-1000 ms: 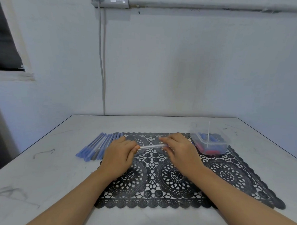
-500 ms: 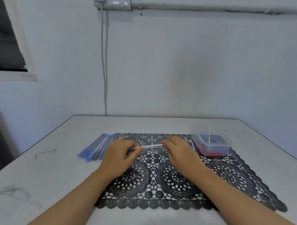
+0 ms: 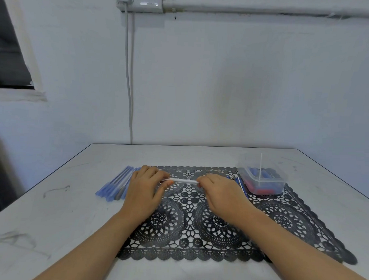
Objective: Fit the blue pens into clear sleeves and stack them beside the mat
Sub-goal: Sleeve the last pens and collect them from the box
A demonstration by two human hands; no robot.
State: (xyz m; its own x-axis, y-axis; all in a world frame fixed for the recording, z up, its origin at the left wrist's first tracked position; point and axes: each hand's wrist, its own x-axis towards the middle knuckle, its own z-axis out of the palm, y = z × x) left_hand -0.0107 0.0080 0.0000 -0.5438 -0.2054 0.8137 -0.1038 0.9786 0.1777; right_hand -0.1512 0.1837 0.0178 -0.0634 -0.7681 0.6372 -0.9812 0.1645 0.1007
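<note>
Still, left hand [image 3: 144, 190] and right hand [image 3: 221, 193] pinch the clear sleeve [image 3: 184, 180].

The mat [image 3: 291, 219] looks like matt black lace; the tub [image 3: 282, 181] is clear glossy plastic; the table [image 3: 51, 219] is smooth, scuffed grey.

Reaches in over the near edge of the table [image 3: 51, 219] with both bare forearms, angled toward each other. Holds left grip [image 3: 145, 186] knuckles up, thumb and fingers pinching the left end of a clear sleeve [image 3: 183, 181]. Pinches the other end with right grip [image 3: 218, 190], fingers curled, palm down.
</note>
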